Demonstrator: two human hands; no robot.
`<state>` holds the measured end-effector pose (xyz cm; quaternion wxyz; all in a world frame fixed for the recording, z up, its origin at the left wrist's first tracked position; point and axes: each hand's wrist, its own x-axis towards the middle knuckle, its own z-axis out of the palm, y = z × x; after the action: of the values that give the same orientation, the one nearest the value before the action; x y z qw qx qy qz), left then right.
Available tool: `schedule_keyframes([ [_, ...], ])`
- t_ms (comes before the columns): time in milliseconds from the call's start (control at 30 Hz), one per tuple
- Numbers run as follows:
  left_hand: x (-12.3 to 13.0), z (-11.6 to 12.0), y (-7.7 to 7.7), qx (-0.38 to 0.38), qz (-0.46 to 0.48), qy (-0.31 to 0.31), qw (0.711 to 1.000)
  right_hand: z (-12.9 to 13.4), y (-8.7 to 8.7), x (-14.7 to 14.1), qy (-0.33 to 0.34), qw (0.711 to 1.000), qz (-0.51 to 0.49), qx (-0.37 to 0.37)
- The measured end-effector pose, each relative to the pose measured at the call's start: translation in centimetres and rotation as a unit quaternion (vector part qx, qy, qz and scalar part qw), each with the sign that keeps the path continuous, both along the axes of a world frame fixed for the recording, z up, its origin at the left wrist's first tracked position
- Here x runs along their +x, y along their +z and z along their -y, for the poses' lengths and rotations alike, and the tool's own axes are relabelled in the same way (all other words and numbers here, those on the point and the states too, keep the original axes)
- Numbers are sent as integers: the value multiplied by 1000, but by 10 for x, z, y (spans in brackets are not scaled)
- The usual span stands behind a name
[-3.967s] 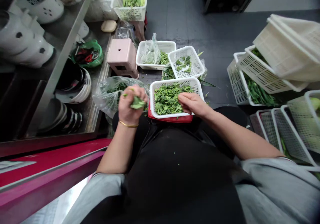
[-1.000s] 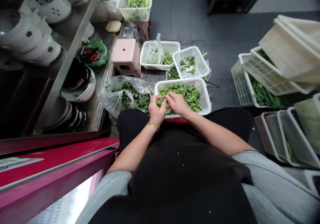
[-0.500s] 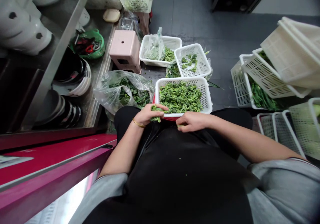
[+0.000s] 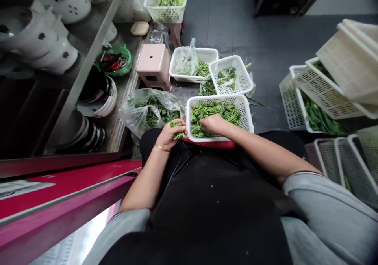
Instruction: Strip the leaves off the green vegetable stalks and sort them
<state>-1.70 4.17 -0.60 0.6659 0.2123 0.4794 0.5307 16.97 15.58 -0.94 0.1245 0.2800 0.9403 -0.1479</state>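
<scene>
A small bunch of broccolini (image 4: 178, 130) is in my left hand (image 4: 168, 135), its fingers wrapped round the green stems just left of a white basket (image 4: 249, 128). That basket holds a heap of cut broccolini (image 4: 217, 109). Over the near part of the heap, my right hand (image 4: 215, 124) is closed with its fingers curled down among the pieces. Its fingertips are hidden, so what they grip cannot be made out. Behind stands a smaller white basket (image 4: 247, 84) with a few broccolini pieces in it.
A clear plastic bag (image 4: 130, 109) of leafy greens lies to the left, before a pink stool (image 4: 152, 60). Farther back is a white basket (image 4: 214, 54) with green beans and a bagged vegetable. Stacked crates (image 4: 333, 95) are on the right, a metal shelf (image 4: 88, 56) on the left.
My right hand has moved from the basket's near edge up and into the broccolini heap. My left hand still holds its bunch, now turned more upright. The view has shifted slightly.
</scene>
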Motion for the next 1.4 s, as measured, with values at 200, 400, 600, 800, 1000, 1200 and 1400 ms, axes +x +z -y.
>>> schedule_keyframes([
  [200,32,-19,-3,17,-35,63,997,3,15,31,-243,891,-259,-284],
  [400,63,-30,6,8,-17,72,997,39,22,28,-215,903,-309,-210],
  [600,52,-13,15,-8,-109,-117,987,40,60,53,25,984,-141,103],
  [800,72,12,16,25,-196,-102,975,68,41,54,-23,995,-91,37],
  [1000,72,24,19,111,-300,-33,947,74,34,55,-188,920,-187,-289],
  [1200,17,9,28,108,-21,23,994,43,43,65,-56,980,39,-189],
  [1400,12,-2,24,66,23,31,997,-3,15,-1,-97,995,14,32],
])
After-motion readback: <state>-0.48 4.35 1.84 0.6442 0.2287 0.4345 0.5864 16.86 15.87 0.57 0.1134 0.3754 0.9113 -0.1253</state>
